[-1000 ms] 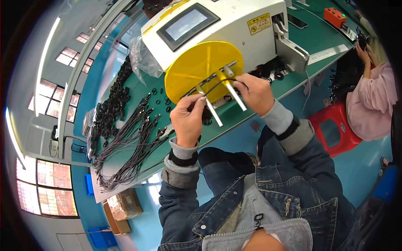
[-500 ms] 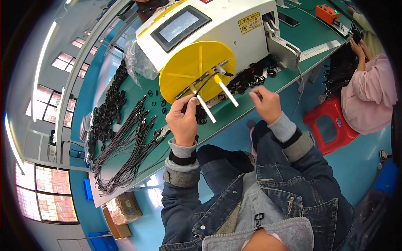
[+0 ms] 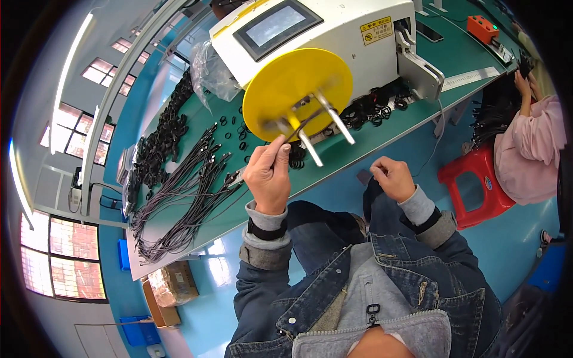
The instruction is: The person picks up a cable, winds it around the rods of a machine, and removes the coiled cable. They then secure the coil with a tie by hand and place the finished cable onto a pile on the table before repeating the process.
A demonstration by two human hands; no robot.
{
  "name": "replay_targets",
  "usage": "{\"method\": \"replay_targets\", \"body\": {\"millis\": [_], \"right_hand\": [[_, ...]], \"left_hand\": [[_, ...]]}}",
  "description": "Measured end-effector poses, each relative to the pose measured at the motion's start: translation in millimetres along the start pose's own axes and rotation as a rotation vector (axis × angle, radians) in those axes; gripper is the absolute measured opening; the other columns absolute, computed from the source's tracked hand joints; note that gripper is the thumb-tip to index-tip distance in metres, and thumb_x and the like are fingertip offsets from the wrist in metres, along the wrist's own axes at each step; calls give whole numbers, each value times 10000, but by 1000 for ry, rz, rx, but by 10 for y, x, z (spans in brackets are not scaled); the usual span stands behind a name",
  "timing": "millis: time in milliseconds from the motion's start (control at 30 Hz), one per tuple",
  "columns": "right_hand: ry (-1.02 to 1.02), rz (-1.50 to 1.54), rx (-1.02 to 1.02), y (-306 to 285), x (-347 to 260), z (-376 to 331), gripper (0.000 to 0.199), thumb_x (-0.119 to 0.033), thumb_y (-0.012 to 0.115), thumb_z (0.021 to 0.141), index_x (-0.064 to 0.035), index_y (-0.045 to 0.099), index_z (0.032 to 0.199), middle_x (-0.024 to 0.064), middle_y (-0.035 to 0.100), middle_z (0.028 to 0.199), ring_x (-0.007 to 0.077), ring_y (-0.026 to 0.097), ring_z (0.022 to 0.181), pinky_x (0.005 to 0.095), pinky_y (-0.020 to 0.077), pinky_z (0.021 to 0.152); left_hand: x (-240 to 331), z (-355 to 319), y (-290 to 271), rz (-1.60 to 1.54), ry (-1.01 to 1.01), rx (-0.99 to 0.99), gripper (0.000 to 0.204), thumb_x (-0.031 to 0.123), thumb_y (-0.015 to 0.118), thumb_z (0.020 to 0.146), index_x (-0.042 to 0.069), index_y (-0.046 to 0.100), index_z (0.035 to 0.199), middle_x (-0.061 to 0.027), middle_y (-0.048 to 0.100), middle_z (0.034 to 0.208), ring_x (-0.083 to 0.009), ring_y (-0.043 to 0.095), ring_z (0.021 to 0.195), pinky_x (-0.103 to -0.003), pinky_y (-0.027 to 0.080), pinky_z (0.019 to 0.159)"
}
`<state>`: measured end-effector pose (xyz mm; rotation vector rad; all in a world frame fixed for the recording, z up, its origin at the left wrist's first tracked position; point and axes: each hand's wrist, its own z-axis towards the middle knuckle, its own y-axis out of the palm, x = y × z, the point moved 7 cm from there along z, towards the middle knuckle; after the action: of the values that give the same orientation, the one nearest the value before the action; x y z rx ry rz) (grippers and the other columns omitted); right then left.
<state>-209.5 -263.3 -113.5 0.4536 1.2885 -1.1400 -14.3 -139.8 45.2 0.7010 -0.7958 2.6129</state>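
My left hand is closed in a pinch on a dark cable, just in front of a yellow disc. From the fingertips the cable runs up to two metal pegs that stick out from the disc. The disc belongs to a white machine with a small screen. Its hub is smeared by motion. My right hand hovers past the table's near edge, fingers curled in, with nothing visible in them.
Loose dark cables lie on the green table to the left, near black coiled pieces. More coils sit below the machine. A person in a pink top sits on a red stool at right.
The disc has turned, its crossbar now blurred, and the cable now lies across the pegs. My right hand has moved a little down and right. The whole view has shifted slightly.
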Motion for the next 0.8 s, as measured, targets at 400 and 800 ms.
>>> {"method": "replay_targets", "body": {"millis": [400,800], "right_hand": [[33,-36,-77,78,93,-60,93,-74,572,787,16,590,775,71,578,582,117,558,528,246,429,494],[-209,102,140,-220,-847,337,88,-71,605,786,13,588,805,72,602,642,102,555,546,231,433,504]], "left_hand": [[46,-163,48,-12,-14,5,195,41,629,799,-5,633,989,-74,549,667,-119,483,558,-230,396,514],[646,63,445,222,393,-8,256,-32,625,716,10,633,968,-105,562,781,-236,548,646,-291,444,557]]}}
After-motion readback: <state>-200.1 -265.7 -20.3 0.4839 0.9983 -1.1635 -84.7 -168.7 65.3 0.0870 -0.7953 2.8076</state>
